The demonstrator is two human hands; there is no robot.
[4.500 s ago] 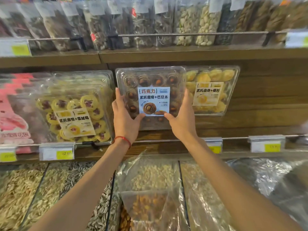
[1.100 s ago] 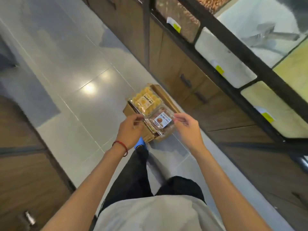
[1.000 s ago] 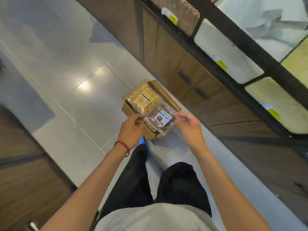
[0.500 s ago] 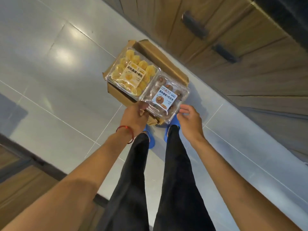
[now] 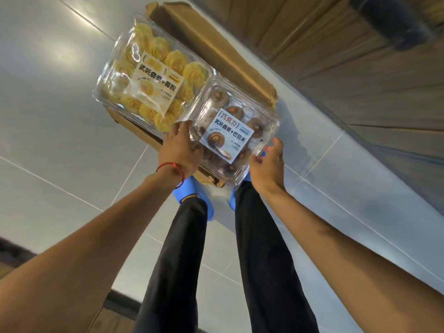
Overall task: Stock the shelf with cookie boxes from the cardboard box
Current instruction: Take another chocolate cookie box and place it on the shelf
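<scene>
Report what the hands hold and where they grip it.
The clear chocolate cookie box: the left hand grips its near-left edge, the right hand its near-right edge.

Shows bare forearms. Wears a thin red cord bracelet round the left wrist, plain black long trousers on both legs, and bright blue smooth rounded shoes on the feet.

Both bare arms reach forward and down, nearly straight. The left hand, with a thin red string bracelet round its wrist, grips the left edge of a clear plastic box of chocolate cookies, its fingers curled over the lid. The right hand holds the box's near right corner, fingers bent against the edge.
</scene>
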